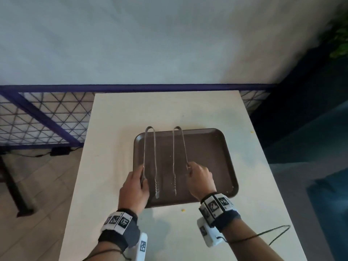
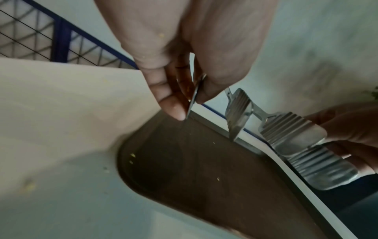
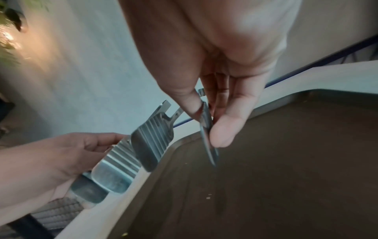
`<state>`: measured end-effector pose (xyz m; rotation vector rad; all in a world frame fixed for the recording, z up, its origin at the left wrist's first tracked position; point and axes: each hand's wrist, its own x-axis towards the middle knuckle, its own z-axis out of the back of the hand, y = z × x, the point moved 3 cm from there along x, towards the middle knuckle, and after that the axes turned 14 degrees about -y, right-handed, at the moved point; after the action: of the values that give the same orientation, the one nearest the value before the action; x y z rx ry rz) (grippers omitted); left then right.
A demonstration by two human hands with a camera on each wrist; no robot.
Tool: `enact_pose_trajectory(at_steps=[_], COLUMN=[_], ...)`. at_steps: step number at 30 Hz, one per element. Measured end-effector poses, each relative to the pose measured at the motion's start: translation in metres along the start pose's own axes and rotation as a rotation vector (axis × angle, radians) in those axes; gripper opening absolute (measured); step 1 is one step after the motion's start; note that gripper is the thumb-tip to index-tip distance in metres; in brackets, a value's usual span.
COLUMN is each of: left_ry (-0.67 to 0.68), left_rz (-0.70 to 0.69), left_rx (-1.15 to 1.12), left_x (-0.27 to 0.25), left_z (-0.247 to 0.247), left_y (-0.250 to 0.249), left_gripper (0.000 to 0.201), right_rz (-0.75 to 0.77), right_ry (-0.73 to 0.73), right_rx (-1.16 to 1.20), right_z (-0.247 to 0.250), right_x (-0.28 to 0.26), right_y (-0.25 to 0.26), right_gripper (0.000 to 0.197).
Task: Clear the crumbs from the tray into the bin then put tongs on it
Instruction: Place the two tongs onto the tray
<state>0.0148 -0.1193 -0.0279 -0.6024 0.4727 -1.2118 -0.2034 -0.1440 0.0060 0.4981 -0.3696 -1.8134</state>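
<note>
A brown tray (image 1: 207, 157) lies on the white table. Two metal tongs lie lengthwise over it, side by side, with their looped ends at the far rim. My left hand (image 1: 135, 187) pinches the outer arm of the left tongs (image 1: 155, 166) between thumb and fingers (image 2: 175, 111). My right hand (image 1: 200, 178) pinches the outer arm of the right tongs (image 1: 174, 162), seen edge-on in the right wrist view (image 3: 210, 152). Their ridged ends (image 2: 239, 110) hang just over the tray (image 2: 204, 177); I cannot tell if they touch it. A few pale crumbs (image 2: 218, 178) dot the tray.
A yellow crumb (image 1: 182, 210) lies on the table (image 1: 113, 147) near the tray's front rim, another (image 1: 251, 132) at the table's right edge. A blue mesh fence (image 1: 47, 119) runs behind the table. Wooden floor lies to the left, a dark drop to the right. No bin shows.
</note>
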Motion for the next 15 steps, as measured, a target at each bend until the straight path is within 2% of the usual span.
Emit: enact_pose_trajectory(at_steps=[8,15], left_ry=[0.161,0.198], left_rz=[0.058,0.122], left_rx=[0.206,0.316], left_x=[-0.003,0.002], left_z=[-0.074,-0.097], left_y=[-0.035,-0.04], left_gripper=[0.051,0.052], right_rz=[-0.084,-0.086], right_ry=[0.054,0.116], right_rx=[-0.066,-0.125], right_z=[0.011,-0.004], right_x=[0.027,0.04], right_y=[-0.063,-0.084], right_gripper=[0.023,0.026])
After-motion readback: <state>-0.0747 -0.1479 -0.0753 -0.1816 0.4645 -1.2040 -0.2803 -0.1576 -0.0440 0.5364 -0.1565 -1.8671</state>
